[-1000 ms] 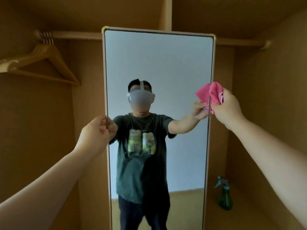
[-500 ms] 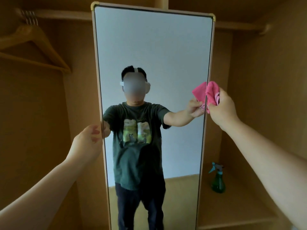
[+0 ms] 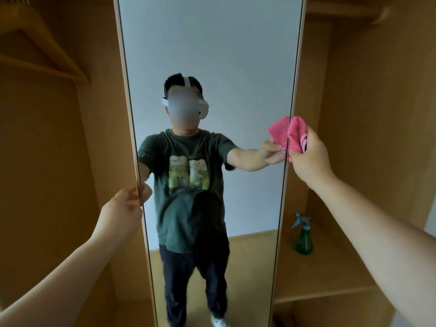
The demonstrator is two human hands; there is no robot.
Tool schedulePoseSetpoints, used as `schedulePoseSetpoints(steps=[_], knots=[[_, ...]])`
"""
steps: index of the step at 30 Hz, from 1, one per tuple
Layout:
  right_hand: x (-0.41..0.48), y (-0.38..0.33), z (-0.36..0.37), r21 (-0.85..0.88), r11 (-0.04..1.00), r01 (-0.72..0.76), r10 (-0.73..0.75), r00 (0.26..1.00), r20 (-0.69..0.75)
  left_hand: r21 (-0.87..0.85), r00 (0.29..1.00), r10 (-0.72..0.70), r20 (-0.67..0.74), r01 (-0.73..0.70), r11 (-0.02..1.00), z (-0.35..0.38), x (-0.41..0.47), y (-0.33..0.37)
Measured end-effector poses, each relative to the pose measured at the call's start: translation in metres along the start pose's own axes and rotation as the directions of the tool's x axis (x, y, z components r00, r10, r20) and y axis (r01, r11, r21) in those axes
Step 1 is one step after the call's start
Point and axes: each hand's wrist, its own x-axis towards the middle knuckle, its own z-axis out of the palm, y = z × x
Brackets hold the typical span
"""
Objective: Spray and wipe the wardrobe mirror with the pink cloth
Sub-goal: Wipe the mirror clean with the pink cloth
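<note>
Dk green short-sleeve tee point(image 3: 188, 218) w/ pale green-yellow two-panel print point(image 3: 188, 173) on chest, dk trousers point(image 3: 195, 267), white shoe point(image 3: 218, 322). White headset point(image 3: 204, 110) w/ strap over head. Forearms point(image 3: 377, 232) bare below sleeves.

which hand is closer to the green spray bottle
Right. The right hand holds the pink cloth at the right edge of the mirror, above the spray bottle on the shelf; the left hand grips its left edge, on the far side.

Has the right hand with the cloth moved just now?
Yes. The right hand and cloth slid down the right edge of the mirror, toward the level of the spray bottle.
</note>
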Motion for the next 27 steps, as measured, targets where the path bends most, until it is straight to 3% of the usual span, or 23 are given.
schedulePoseSetpoints(steps=[27], knots=[[-0.055, 0.048, 0.015, -0.019, 0.991, -0.133, 0.134, 0.989, 0.066, -0.006, 0.985, -0.131, 0.117, 0.133, 0.991, 0.041, -0.044, -0.051]])
